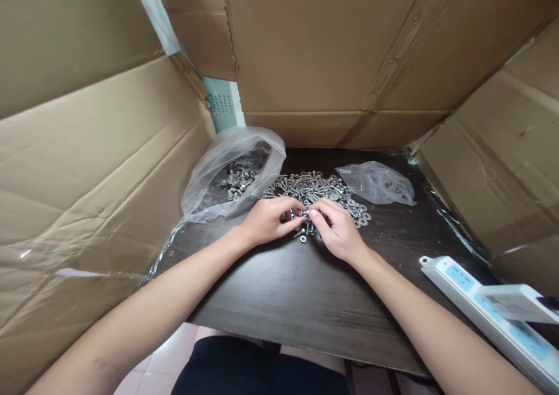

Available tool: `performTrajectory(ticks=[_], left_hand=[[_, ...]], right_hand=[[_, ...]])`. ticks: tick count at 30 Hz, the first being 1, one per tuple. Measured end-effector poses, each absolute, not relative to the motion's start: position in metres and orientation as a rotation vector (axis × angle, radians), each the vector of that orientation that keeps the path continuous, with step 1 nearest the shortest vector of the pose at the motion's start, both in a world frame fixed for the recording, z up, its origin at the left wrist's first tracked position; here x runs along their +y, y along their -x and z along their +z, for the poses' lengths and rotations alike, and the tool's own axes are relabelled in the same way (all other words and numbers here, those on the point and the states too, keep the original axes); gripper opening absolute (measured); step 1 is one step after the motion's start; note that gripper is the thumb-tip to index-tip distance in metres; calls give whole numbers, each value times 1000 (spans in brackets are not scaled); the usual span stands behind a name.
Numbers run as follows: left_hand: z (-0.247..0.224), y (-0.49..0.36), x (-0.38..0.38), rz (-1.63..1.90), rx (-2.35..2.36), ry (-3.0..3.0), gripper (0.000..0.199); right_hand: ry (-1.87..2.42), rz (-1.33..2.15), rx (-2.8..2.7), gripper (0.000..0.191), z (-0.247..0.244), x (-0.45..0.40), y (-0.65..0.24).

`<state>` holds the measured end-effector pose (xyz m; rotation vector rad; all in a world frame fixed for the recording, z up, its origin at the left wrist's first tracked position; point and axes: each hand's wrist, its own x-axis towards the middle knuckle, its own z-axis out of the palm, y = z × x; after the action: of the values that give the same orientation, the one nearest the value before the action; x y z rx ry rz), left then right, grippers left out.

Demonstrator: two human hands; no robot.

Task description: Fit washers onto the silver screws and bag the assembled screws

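Note:
My left hand (271,220) and my right hand (335,227) meet at the near edge of a pile of loose metal fasteners (312,188). Thumb and fingers of each hand are pinched around a small silver bolt (304,213). Whether a nut or washer is on it is too small to tell. Bolts, nuts and flat washers make up the pile, which lies just beyond and below my fingers. A single nut (303,239) rests on the table close below the fingertips.
An open clear plastic bag (201,188) with more fasteners stands at the left. Another plastic bag (379,182) lies to the right of the pile. A white power strip (449,278) with a plug sits at right on the dark table (271,290). Cardboard walls (332,45) surround it.

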<state>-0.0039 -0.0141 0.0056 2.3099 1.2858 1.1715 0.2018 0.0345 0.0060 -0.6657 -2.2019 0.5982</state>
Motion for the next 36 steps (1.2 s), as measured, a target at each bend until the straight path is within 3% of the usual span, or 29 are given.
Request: performTrajectory(ticks=[6,36], left_hand=[[5,4,-14,1162,1282,-2310,18],[6,4,-14,1150,1299,-2362,18]], right_hand=[[630,593,-2176,6,3,35,-201],[642,607,-2196,11,3,34,-200]])
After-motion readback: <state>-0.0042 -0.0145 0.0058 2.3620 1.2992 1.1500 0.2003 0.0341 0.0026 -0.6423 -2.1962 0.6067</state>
